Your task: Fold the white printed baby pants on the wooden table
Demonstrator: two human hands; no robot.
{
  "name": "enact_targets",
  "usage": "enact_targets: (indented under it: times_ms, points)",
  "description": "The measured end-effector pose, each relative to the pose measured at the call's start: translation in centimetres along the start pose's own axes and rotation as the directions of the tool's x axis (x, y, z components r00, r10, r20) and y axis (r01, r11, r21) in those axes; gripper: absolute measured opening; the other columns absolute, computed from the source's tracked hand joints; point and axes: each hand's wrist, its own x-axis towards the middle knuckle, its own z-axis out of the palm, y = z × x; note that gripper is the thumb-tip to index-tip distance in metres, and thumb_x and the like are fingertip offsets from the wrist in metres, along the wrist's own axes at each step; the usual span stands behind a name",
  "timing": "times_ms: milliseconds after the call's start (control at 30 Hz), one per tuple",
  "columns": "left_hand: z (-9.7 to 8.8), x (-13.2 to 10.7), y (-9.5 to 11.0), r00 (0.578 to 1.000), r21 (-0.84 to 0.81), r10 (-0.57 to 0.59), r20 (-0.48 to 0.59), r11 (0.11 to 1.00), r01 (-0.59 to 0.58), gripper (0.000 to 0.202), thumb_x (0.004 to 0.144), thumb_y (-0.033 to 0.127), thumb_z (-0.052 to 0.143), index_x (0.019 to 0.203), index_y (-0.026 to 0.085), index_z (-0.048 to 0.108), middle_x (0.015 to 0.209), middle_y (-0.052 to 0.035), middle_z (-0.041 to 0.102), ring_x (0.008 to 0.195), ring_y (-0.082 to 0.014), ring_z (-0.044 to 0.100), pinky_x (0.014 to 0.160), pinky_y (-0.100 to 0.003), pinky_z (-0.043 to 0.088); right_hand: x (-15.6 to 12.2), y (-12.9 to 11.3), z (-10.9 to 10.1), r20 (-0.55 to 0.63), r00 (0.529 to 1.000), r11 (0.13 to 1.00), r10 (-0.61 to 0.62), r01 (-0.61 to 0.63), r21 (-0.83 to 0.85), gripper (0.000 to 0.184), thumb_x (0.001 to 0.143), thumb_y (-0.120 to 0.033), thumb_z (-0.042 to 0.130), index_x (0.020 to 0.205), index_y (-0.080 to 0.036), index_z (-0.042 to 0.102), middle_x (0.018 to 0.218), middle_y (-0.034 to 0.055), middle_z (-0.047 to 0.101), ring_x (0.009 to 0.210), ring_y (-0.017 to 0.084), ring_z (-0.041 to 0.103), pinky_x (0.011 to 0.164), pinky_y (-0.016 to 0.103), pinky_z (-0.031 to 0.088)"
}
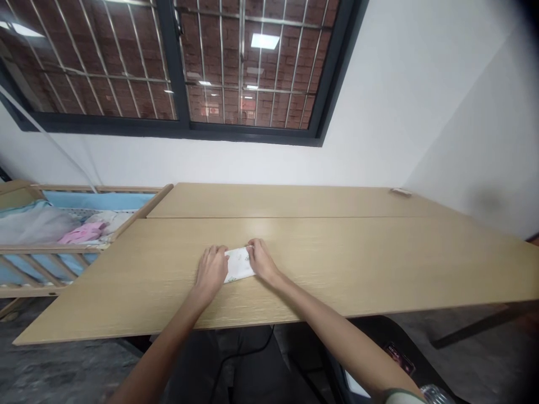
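A white cloth (239, 265) with a small, faint print lies folded flat on the worktop (357, 275), near the front edge and left of its middle. Its long axis seems to run across the worktop, nearly level from side to side, though both hands cover its ends, so its full length is hidden. The front edge tilts slightly, and the fold looks neat and compact.

The left hand (211, 272) holds the cloth's left end, and the right hand (263, 261) holds its right end. Each grip is closed on the cloth, with the fingers curled down over the fabric. Both forearms reach in from the bottom of the view, and a watch (435, 395) shows at the right wrist.

The worktop is pale wood, made of two panels meeting at a long seam behind the cloth. A small flat object (400, 192) sits at the far right corner of the rear panel. To the left stands a wooden crib (50, 245) with blue padding (96, 200), and a pink cloth (82, 233) lies inside it beside grey netting (33, 225). Beyond the worktop, a white wall (252, 163) holds a dark-framed window (252, 67) facing brickwork.
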Motion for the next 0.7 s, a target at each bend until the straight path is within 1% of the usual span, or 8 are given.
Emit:
enact_targets:
  times_ms: [100,167,233,300,433,533,600,700]
  points:
    - [-0.1,-2.2,1.9,0.993,0.066,0.096,-0.071,0.994,-0.091,0.034,0.098,0.022,0.04,0.125,0.014,0.06,0.127,-0.0165,0.061,0.12,-0.0298,0.055,0.102,-0.045,0.044,0.0,0.2,0.0,-0.03,1.0,1.0,0.007,-0.008,-0.017,0.023,0.1,-0.027,0.036,0.111,-0.016,0.053,0.109,0.0142,0.057,0.103,0.025,0.057,0.096,0.042,0.049]
    - [0.5,-3.8,3.0,0.977,0.129,0.188,-0.098,0.976,-0.175,0.042,0.1,0.032,0.042,0.134,0.011,0.054,0.136,-0.0186,0.058,0.127,-0.0323,0.052,0.106,-0.047,0.043,0.0,0.3,0.1,-0.047,0.999,1.0,0.015,-0.015,-0.015,0.023,0.1,-0.027,0.036,0.112,-0.016,0.053,0.109,0.0147,0.057,0.103,0.025,0.057,0.096,0.043,0.049]
    - [1.5,-5.1,3.5,0.971,0.193,0.229,-0.074,0.958,-0.211,0.056,0.099,0.042,0.043,0.141,0.005,0.048,0.145,-0.0226,0.051,0.137,-0.0358,0.045,0.111,-0.049,0.039,0.1,0.4,0.1,-0.073,0.997,0.999,0.031,-0.032,-0.014,0.024,0.1,-0.027,0.036,0.112,-0.016,0.052,0.111,0.0156,0.058,0.105,0.026,0.057,0.096,0.045,0.049]
    - [2.6,-5.7,3.3,0.973,0.238,0.229,0.006,0.945,-0.224,0.066,0.099,0.048,0.041,0.146,0.001,0.042,0.152,-0.0248,0.044,0.144,-0.0375,0.037,0.115,-0.051,0.035,0.2,0.3,0.1,-0.098,0.994,0.998,0.048,-0.051,-0.023,0.026,0.1,-0.028,0.035,0.114,-0.015,0.052,0.113,0.0167,0.058,0.107,0.027,0.057,0.096,0.045,0.049]
    - [3.3,-4.2,2.1,0.964,0.249,0.197,0.178,0.939,-0.238,0.068,0.102,0.049,0.032,0.149,0.001,0.04,0.158,-0.024,0.036,0.148,-0.0353,0.032,0.118,-0.049,0.032,1.2,-0.6,-0.4,-0.112,0.993,0.986,0.032,-0.05,-0.161,0.034,0.101,-0.026,0.032,0.123,-0.012,0.054,0.118,0.0194,0.059,0.112,0.028,0.057,0.099,0.046,0.048]
    - [2.6,-1.8,1.9,0.966,0.229,0.185,0.183,0.947,-0.225,0.065,0.104,0.043,0.023,0.148,-0.002,0.04,0.158,-0.0255,0.034,0.15,-0.0342,0.028,0.121,-0.05,0.026,2.5,-1.7,-0.8,-0.057,0.989,0.956,-0.134,0.114,-0.269,0.043,0.104,-0.03,0.031,0.134,-0.01,0.053,0.136,0.0219,0.055,0.13,0.03,0.05,0.111,0.049,0.039]
    - [2.1,-0.3,1.9,0.96,0.211,0.212,0.184,0.945,-0.249,0.065,0.103,0.039,0.023,0.152,-0.001,0.032,0.161,-0.0233,0.028,0.153,-0.0328,0.02,0.123,-0.05,0.022,3.2,-2.1,-1.1,0.018,0.97,0.937,-0.244,0.241,-0.252,0.049,0.106,-0.037,0.028,0.141,-0.012,0.051,0.15,0.0195,0.047,0.141,0.029,0.041,0.118,0.048,0.032]
    - [2.2,1.1,1.7,0.924,0.193,0.264,0.277,0.927,-0.323,0.072,0.098,0.042,0.033,0.156,0.001,0.022,0.164,-0.0208,0.021,0.155,-0.0314,0.011,0.125,-0.05,0.016,3.8,-1.8,-1.4,0.163,0.953,0.953,-0.256,0.278,-0.125,0.059,0.107,-0.047,0.02,0.146,-0.015,0.05,0.153,0.0148,0.048,0.144,0.025,0.041,0.12,0.046,0.031]
